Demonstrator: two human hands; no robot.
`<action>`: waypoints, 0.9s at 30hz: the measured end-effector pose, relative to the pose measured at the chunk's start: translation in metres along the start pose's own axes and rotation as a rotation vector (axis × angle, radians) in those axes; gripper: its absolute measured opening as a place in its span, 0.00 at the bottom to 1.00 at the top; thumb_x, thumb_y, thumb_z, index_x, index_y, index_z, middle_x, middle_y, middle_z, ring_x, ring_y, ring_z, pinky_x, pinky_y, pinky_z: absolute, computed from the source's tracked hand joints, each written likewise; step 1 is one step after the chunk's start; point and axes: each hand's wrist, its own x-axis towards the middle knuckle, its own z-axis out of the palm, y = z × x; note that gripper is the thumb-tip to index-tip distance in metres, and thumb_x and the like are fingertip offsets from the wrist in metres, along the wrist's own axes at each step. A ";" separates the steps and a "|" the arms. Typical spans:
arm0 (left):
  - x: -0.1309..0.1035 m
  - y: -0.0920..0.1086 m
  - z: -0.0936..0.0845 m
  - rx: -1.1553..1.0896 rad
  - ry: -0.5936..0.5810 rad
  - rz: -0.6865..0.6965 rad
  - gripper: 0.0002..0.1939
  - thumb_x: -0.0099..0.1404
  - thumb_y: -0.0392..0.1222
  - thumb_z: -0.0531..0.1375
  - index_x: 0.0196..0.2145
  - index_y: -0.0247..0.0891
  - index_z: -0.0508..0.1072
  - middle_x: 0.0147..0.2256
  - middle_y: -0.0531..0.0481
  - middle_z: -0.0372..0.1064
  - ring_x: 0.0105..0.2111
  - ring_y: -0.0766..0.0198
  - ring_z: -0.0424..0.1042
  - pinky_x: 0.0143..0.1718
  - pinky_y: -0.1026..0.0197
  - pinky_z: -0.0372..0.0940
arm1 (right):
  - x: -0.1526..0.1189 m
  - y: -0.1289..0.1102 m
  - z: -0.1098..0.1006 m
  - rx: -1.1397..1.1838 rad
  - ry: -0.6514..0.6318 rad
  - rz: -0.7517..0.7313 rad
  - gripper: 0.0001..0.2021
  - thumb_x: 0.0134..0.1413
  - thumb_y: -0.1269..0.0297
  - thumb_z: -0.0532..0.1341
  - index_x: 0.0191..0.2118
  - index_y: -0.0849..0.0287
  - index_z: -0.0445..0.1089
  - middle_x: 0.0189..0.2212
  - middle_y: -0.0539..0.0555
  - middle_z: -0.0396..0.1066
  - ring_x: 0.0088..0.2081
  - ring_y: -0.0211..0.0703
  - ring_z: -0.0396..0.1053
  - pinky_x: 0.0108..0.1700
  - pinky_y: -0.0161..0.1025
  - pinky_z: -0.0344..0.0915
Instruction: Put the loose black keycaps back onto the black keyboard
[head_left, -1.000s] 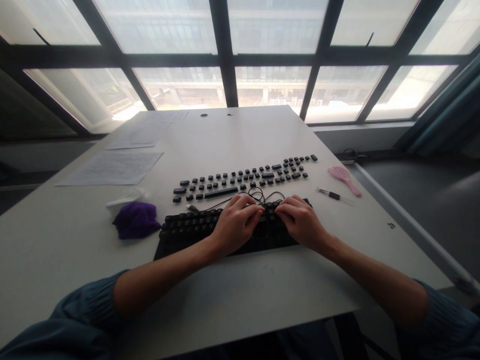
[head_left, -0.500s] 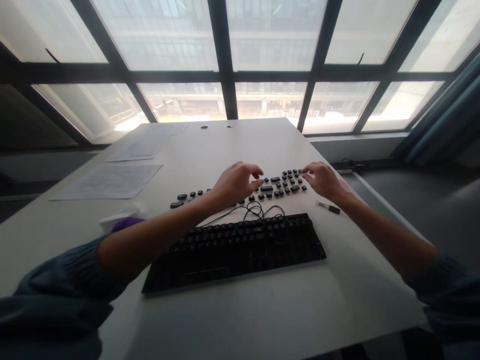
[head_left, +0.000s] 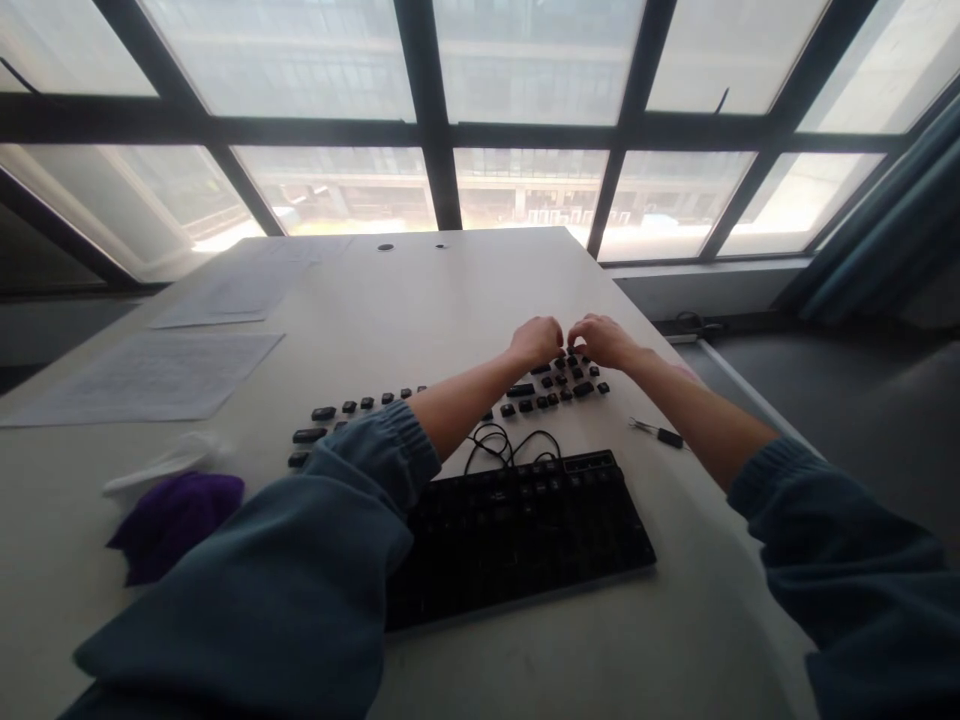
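Observation:
At the far right end of the rows of loose black keycaps (head_left: 520,390), my two hands are close together. My left hand (head_left: 537,341) is closed, its fingers curled down beside the caps; what it holds, if anything, is hidden. My right hand (head_left: 602,341) pinches thumb and finger together at a small black keycap. Nearer to me lies a black keyboard (head_left: 525,540), partly covered by my left sleeve. Its thin cable (head_left: 487,445) is looped behind it.
A keycap puller with a dark handle (head_left: 670,437) lies right of the keyboard. Purple cloth (head_left: 180,520) and a crumpled white bag (head_left: 161,468) rest on the left. Printed sheets (head_left: 142,380) lie farther back on the white table (head_left: 420,300). The table's right edge is near my right arm.
Both hands have moved toward each other over the right-hand keycaps, my left one rightward and my right one leftward. Their fingers have closed. The view has shifted slightly, showing more purple cloth.

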 end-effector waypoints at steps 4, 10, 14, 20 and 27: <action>0.006 0.001 0.006 -0.013 0.006 -0.014 0.06 0.58 0.36 0.68 0.35 0.39 0.83 0.37 0.44 0.80 0.38 0.59 0.77 0.43 0.61 0.70 | 0.004 -0.001 0.003 0.028 0.025 0.009 0.06 0.55 0.70 0.68 0.36 0.54 0.82 0.37 0.55 0.79 0.43 0.47 0.72 0.49 0.41 0.63; -0.028 0.003 -0.024 -0.069 0.071 0.042 0.07 0.59 0.38 0.67 0.37 0.38 0.83 0.37 0.45 0.80 0.38 0.59 0.76 0.42 0.60 0.69 | -0.023 -0.019 -0.019 0.085 0.204 0.039 0.06 0.60 0.70 0.64 0.37 0.58 0.80 0.39 0.56 0.79 0.46 0.50 0.71 0.53 0.46 0.63; -0.101 0.008 -0.044 -0.105 0.099 0.147 0.07 0.61 0.40 0.68 0.38 0.41 0.82 0.38 0.51 0.80 0.37 0.62 0.75 0.44 0.59 0.68 | -0.074 -0.048 -0.036 0.313 0.445 0.003 0.03 0.59 0.70 0.65 0.37 0.58 0.78 0.37 0.55 0.78 0.43 0.49 0.72 0.51 0.46 0.66; -0.229 0.020 -0.038 -0.142 0.137 0.317 0.05 0.61 0.38 0.70 0.36 0.43 0.79 0.37 0.52 0.78 0.41 0.58 0.72 0.47 0.54 0.65 | -0.172 -0.117 -0.036 0.591 0.466 -0.171 0.03 0.61 0.70 0.65 0.37 0.55 0.76 0.37 0.54 0.77 0.42 0.48 0.72 0.47 0.47 0.69; -0.284 0.034 -0.002 -0.147 0.225 0.212 0.06 0.62 0.34 0.66 0.36 0.43 0.79 0.36 0.51 0.77 0.41 0.56 0.69 0.45 0.54 0.66 | -0.217 -0.165 -0.015 0.491 0.389 -0.368 0.08 0.67 0.70 0.60 0.36 0.55 0.75 0.36 0.54 0.77 0.40 0.45 0.69 0.44 0.45 0.67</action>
